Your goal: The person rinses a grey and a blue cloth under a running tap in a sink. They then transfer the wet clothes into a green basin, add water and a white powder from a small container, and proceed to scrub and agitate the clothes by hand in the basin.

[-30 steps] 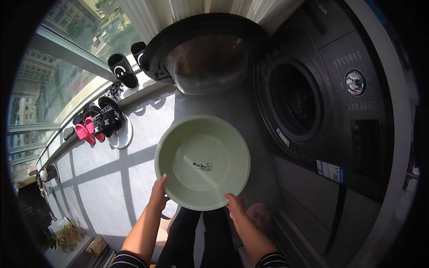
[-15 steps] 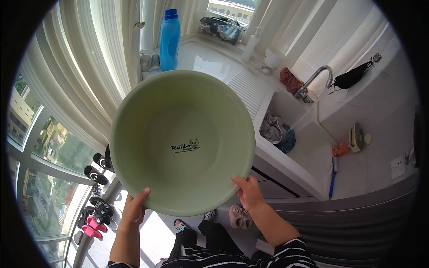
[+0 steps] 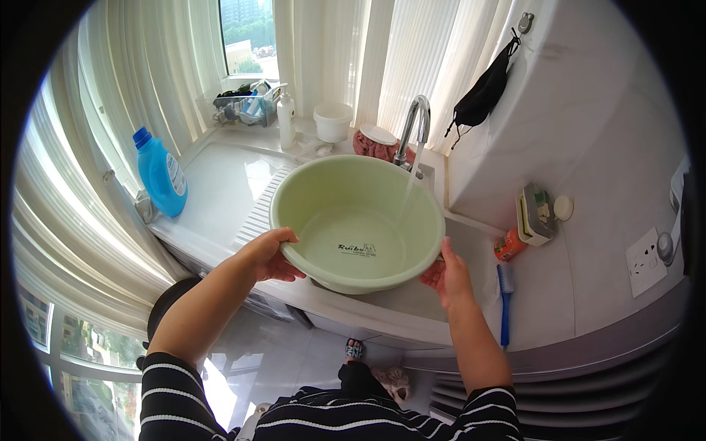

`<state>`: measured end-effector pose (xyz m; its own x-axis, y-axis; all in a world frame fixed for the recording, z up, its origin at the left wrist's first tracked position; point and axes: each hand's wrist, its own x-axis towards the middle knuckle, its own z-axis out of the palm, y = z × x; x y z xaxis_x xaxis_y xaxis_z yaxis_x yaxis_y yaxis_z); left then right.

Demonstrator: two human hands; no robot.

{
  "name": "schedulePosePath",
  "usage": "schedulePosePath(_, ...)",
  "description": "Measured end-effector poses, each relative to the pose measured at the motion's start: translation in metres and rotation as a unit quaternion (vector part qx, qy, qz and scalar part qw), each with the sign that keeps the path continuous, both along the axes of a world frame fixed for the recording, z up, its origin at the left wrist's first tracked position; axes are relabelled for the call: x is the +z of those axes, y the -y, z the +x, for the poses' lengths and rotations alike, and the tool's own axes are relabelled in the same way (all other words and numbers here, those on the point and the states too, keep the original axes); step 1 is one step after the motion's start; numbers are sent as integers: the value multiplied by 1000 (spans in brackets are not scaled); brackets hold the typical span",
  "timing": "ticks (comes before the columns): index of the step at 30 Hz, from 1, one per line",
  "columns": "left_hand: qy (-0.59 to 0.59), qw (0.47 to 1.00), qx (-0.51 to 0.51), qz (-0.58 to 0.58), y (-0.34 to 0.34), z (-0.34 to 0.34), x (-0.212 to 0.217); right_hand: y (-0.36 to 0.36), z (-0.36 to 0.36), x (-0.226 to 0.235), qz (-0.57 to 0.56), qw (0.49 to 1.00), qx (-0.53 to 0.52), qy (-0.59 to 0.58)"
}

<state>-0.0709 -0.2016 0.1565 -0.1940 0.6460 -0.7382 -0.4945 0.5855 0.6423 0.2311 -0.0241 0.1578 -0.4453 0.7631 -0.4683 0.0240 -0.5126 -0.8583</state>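
A round pale green plastic basin (image 3: pixel 323 202) is held tilted slightly toward me over the sink (image 3: pixel 471 257). My left hand (image 3: pixel 268 256) grips its near left rim, thumb on top and fingers underneath. At the right rim my right hand (image 3: pixel 450 278) holds on the same way. The chrome faucet (image 3: pixel 419 110) stands behind the basin, and a thin stream of water (image 3: pixel 409 187) falls from it into the basin's right side. The basin covers most of the sink, so what lies in there is hidden.
A blue detergent bottle (image 3: pixel 160 176) stands on the left counter. Behind are a pump bottle (image 3: pixel 286 121), a white tub (image 3: pixel 333 123) and a reddish cloth (image 3: pixel 371 145). To the right lie a blue brush (image 3: pixel 505 301), an orange container (image 3: pixel 510 245) and a sponge holder (image 3: pixel 535 213); a black mask (image 3: pixel 485 92) hangs above.
The basin has moved right and away from me, from beside the counter to over the sink under the faucet. Water now runs from the faucet. My view has turned toward the sink.
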Motion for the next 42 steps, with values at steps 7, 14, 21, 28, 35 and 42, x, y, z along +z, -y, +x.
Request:
schedulePosePath(7,-24,998,59,15,-55,-16,-10,-94,8,-124,423,808,186,366)
schedulePosePath(14,-73,995,68,1,-55,-48,-6,-74,-103,-246,339,825,328,313)
schedulePosePath(21,-104,994,34,-7,-64,-61,10,-70,-83,-215,392,832,188,344)
schedulePosePath(28,-63,998,18,24,-63,-81,-4,-90,7,-151,420,785,154,428)
schedulePosePath(35,-68,995,-60,45,-87,-71,2,-97,48,-9,386,839,-4,383)
schedulePosePath(42,-52,995,-80,30,-100,-53,-3,-100,24,125,434,858,-49,270)
